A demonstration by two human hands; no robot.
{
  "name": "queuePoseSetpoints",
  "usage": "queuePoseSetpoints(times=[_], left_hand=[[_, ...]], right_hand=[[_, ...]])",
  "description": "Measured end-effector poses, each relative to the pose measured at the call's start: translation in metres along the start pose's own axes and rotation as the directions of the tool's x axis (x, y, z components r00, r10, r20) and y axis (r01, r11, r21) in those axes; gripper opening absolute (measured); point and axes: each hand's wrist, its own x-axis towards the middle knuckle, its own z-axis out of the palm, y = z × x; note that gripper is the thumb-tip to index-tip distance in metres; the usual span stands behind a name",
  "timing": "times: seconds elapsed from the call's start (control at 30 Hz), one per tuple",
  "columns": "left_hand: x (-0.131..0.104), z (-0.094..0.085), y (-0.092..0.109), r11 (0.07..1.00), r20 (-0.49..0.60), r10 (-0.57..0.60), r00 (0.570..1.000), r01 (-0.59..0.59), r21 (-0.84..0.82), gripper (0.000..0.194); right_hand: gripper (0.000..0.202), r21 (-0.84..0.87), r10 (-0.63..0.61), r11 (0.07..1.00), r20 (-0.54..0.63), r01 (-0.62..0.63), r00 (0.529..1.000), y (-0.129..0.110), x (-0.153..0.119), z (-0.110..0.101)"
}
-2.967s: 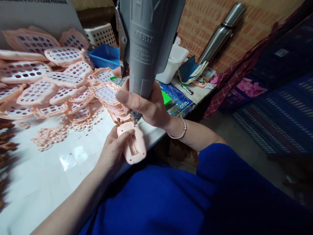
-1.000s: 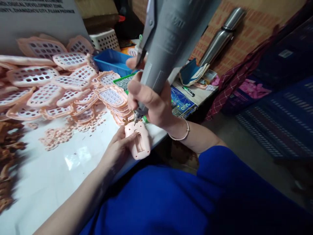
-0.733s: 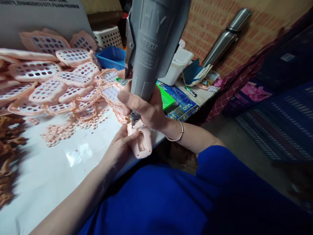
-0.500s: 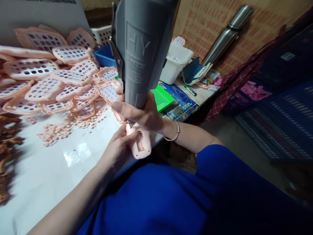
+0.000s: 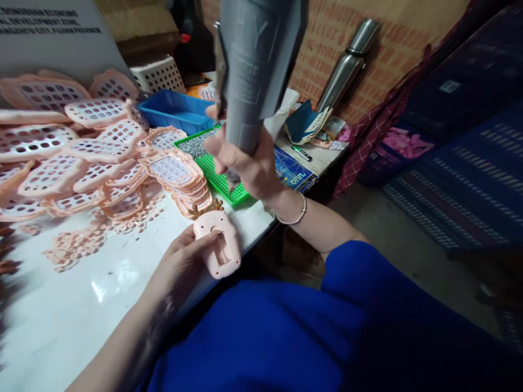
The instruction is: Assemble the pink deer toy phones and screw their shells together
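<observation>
hands [image 5: 183,251] [image 5: 252,165] hold driver [image 5: 255,71] and pink casing [image 5: 221,250]; grey board [image 5: 53,46] reads "fujian province".

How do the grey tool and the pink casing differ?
The grey tool is long and runs past the picture's top edge; the pink casing is short, rounded and within the frame. The tool stands near upright, tip down; the casing's slotted side faces the camera. The right hand grips the tool, the left hand the casing. Both are hand-held, not touching each other.
</observation>
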Motion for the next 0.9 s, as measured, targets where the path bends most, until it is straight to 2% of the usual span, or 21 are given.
queuePoseSetpoints(times=[0.07,0.13,0.27,0.4,0.67,0.8,0.9], left_hand=[[-0.004,-0.008,0.002,0.999,-0.013,-0.039,0.999,0.039,0.005,0.048],[-0.007,-0.014,0.004,0.999,-0.016,-0.054,0.998,0.054,-0.004,0.05],[-0.009,-0.021,0.006,0.998,-0.054,0.013,0.998,-0.016,-0.055,0.052],[-0.008,-0.022,0.004,0.992,-0.094,0.086,0.992,-0.093,-0.08,0.054],[-0.011,-0.02,0.002,0.986,-0.1,0.081,0.992,-0.094,-0.14,0.043],[-0.013,-0.007,0.006,0.966,-0.245,0.069,0.967,-0.126,-0.224,0.038],[-0.013,0.002,0.009,0.953,-0.308,0.074,0.948,-0.159,-0.259,0.036]], right_hand=[[0.057,0.005,-0.107,0.994,-0.122,0.108,0.987,0.014,0.013,-0.015],[0.058,-0.027,-0.104,0.994,-0.171,0.101,0.98,0.031,0.023,-0.027],[0.059,-0.048,-0.085,0.996,-0.17,0.078,0.982,0.055,0.027,-0.039],[0.058,-0.045,-0.083,0.996,-0.159,0.077,0.984,0.063,0.025,-0.039],[0.057,-0.026,-0.11,0.994,-0.194,0.107,0.975,0.061,0.026,-0.039],[0.059,-0.026,-0.164,0.986,-0.195,0.162,0.967,0.045,0.028,-0.034],[0.046,0.048,-0.236,0.968,-0.155,0.246,0.959,0.026,0.02,-0.021]])
